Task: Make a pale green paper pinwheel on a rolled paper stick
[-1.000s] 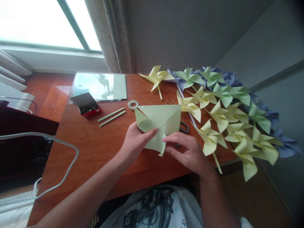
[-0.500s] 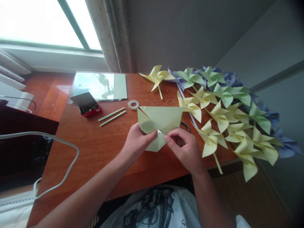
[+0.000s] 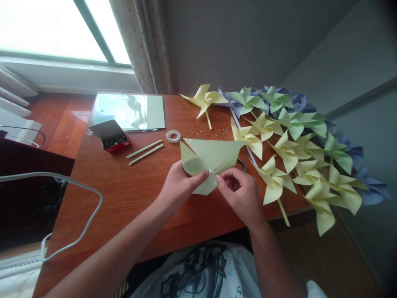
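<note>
A pale yellow-green paper sheet, slit at its corners and partly folded toward the middle, is held above the table between both hands. My left hand pinches it from the left, the thumb lying near the centre. Close by, my right hand has thumb and forefinger pressed together at the folded tip beside the centre. The fingers behind the sheet are hidden. Partly covered by my right hand is a dark loop, perhaps a scissors handle.
Several finished paper pinwheels crowd the right side. Left of the sheet are a tape roll, two pale paper sticks and an open red-and-black box. A glossy packet lies behind. A white cable curves at left.
The sheet has tilted slightly, and its lower part looks shorter. Both hands keep their grip near the centre, with my right fingertips shifted a little. The view has moved slightly.
</note>
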The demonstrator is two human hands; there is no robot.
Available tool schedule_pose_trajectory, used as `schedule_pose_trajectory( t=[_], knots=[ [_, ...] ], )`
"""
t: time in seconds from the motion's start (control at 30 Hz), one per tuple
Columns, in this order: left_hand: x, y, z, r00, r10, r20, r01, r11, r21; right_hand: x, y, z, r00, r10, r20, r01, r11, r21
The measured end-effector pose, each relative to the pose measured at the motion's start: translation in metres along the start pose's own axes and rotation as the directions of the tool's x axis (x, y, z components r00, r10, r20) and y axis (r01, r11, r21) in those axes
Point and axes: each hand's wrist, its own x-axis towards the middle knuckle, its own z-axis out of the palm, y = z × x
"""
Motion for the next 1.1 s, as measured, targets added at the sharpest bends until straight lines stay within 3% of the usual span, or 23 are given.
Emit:
schedule_pose_trajectory(
  t=[0.67,1.1],
  knots=[
    [-0.0025,0.0009,-0.0001,0.993,-0.006,0.121,0.008,1.0,-0.012,0.0006,0.0041,0.0025,0.997,0.018,-0.072,-0.022,0.998,-0.059],
    [0.0008,-0.0011,-0.0017,1.0,0.025,0.01,-0.026,0.999,0.035,-0.0021,0.0013,-0.0042,1.0,0.004,-0.002,-0.004,0.999,0.034]
  ],
)
